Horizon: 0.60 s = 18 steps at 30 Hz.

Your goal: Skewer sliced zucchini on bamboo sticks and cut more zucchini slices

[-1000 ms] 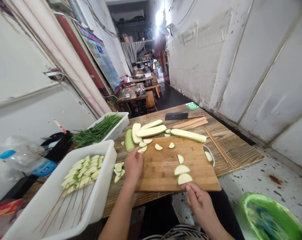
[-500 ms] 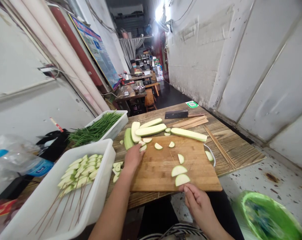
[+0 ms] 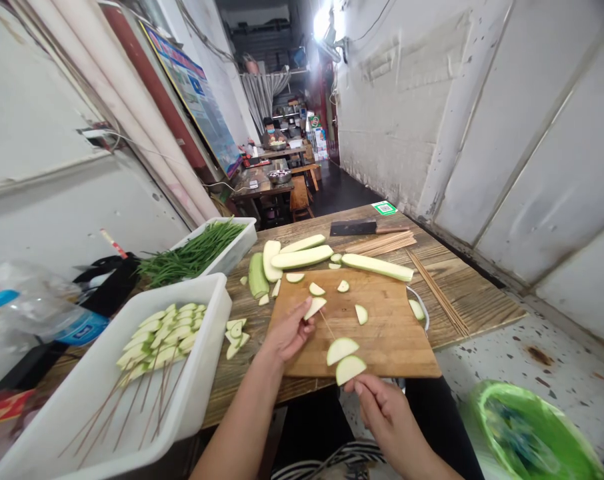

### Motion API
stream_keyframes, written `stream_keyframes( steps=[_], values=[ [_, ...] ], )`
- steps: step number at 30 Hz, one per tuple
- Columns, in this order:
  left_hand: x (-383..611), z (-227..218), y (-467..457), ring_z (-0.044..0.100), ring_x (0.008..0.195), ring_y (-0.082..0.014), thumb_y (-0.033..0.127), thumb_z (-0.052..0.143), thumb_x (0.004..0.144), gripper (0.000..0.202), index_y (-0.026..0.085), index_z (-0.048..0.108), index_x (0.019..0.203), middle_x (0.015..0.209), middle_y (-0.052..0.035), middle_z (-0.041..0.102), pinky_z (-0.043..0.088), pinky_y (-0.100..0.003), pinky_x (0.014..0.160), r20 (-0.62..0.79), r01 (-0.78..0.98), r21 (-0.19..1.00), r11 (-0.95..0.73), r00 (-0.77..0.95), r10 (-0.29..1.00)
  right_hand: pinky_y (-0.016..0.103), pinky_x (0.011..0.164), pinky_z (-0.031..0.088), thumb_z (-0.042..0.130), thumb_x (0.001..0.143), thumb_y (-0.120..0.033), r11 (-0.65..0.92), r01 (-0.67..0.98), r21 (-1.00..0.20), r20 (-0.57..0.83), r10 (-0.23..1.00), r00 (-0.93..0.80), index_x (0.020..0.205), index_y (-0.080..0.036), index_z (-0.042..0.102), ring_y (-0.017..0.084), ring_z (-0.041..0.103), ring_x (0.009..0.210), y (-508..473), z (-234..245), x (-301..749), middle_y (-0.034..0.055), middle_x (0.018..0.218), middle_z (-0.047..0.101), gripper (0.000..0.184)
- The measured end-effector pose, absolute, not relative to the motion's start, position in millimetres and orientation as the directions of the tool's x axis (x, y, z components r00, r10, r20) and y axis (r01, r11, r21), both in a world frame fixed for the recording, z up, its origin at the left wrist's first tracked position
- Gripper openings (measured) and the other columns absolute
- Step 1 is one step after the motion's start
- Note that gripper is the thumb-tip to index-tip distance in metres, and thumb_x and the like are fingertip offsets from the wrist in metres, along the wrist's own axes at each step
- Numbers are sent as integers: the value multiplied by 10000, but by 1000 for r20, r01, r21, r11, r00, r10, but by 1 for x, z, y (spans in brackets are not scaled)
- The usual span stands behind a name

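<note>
My right hand [image 3: 389, 410] grips a wooden skewer [image 3: 327, 325] by its near end, low over the front edge of the cutting board [image 3: 397, 340]. Two half-round zucchini slices [image 3: 351, 370] are threaded on it close to my fingers. My left hand [image 3: 286, 337] pinches another zucchini slice [image 3: 314, 307] right by the skewer's bare tip; whether the tip has pierced it I cannot tell. Several loose slices [image 3: 361, 314] lie on the board. Behind it are long zucchini pieces [image 3: 302, 257], cut lengthwise, and a green-skinned piece [image 3: 257, 277].
At left, a white tub [image 3: 213, 333] holds skewered slices; behind it a white tray [image 3: 242, 248] holds green stalks. A cleaver [image 3: 355, 228] and bundled skewers [image 3: 382, 244] lie at the back. A green-lined bin [image 3: 537, 433] stands at lower right. A person [image 3: 271, 133] sits far back.
My left hand has come from the board's far left corner toward the skewer, bringing a zucchini slice. My right hand has shifted slightly left and down with the skewer.
</note>
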State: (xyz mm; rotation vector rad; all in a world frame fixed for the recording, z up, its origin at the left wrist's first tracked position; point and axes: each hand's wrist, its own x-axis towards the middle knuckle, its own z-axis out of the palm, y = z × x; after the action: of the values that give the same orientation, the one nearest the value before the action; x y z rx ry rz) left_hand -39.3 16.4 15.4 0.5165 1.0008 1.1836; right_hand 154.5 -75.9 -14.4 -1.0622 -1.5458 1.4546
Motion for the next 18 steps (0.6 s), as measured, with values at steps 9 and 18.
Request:
stream_keyframes(
  steps=[9,18],
  values=[
    [-33,27,18,652,851,-218,157,521,822,95,93,575,867,858,-122,679,498,-430,829,-574,-689,566,453,65,816,217,424,222,360,906,-356,81,141,-987,18,915,-402,831,-154,559,101,280,446,-82,-11,159,-72,509,283,293],
    [-32,24,15,660,798,-210,157,533,814,69,102,552,852,815,-103,672,482,-492,835,-601,-693,556,459,47,798,212,421,231,362,904,-376,76,184,-980,-2,919,-393,830,-156,567,107,295,458,-81,-15,159,-63,516,298,310]
  ],
)
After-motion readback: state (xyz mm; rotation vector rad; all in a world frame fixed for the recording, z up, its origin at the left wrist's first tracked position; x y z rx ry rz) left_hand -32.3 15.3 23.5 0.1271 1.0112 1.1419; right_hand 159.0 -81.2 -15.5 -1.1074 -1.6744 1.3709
